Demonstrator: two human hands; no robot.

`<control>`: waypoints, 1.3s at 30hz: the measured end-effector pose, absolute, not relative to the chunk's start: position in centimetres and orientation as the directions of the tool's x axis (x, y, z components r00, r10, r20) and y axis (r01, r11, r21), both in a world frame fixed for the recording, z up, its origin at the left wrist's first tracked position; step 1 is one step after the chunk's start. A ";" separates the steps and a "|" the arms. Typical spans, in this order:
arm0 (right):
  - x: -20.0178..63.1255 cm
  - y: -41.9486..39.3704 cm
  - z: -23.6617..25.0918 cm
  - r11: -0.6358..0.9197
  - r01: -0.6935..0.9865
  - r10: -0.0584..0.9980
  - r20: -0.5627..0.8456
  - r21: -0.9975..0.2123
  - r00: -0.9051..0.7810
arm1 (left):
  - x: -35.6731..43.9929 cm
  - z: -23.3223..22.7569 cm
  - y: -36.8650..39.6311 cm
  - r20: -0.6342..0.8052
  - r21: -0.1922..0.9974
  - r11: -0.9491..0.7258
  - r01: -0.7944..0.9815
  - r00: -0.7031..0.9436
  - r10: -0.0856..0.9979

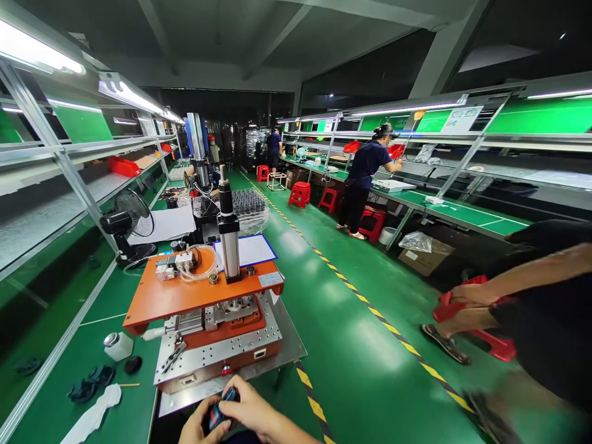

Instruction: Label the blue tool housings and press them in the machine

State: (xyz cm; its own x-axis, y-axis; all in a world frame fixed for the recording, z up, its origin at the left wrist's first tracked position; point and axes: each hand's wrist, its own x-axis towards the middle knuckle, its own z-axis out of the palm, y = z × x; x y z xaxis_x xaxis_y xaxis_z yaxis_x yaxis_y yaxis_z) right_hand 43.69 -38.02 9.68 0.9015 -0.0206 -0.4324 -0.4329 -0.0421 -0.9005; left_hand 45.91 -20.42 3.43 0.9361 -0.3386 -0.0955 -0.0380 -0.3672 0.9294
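Right at the bottom edge, around 6 o'clock, both hands are bunched together on one small dark part (221,412) with a bit of blue and red on it. The left hand (198,425) cups it from underneath, grip closed on it; the right hand (252,412) is wrapped over the top, fingers curled shut on the same piece. It's held in the air just in front of the surface (115,394), not resting on anything.

Just past the hands, at 12 o'clock, sits an orange press (203,296) on a steel plate with a pneumatic cylinder (227,228) standing upright. A white bottle (118,345) and a black cap (132,364) are off at 10 o'clock, a white rag (92,416) at 9.

My worry: the part is tiny and mostly hidden by fingers, so a slip could drop it off the edge onto the floor. Also a seated person's arm (522,277) and red stool (481,320) at 3 o'clock are close to the aisle.

Further back, a desk fan (132,222) at 11 and a standing worker (363,179) at 1 o'clock.
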 end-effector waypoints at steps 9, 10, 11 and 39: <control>43.6 -37.9 9.9 -0.044 -0.428 -0.007 -0.428 -0.903 0.904 | 45.7 3.2 -20.2 -0.110 0.916 -0.399 -0.037 0.934 -0.339; 43.6 -37.9 9.9 -0.044 -0.428 -0.007 -0.428 -0.903 0.904 | 45.7 3.2 -20.2 -0.107 0.916 -0.400 -0.038 0.937 -0.334; 43.6 -37.8 9.9 -0.043 -0.429 -0.005 -0.429 -0.902 0.903 | 45.7 3.1 -20.1 -0.104 0.916 -0.399 -0.039 0.939 -0.329; 43.8 -38.1 8.5 -0.010 -0.482 0.010 -0.482 -0.876 0.876 | 45.6 3.5 -20.4 -0.134 0.936 -0.351 -0.006 0.918 -0.372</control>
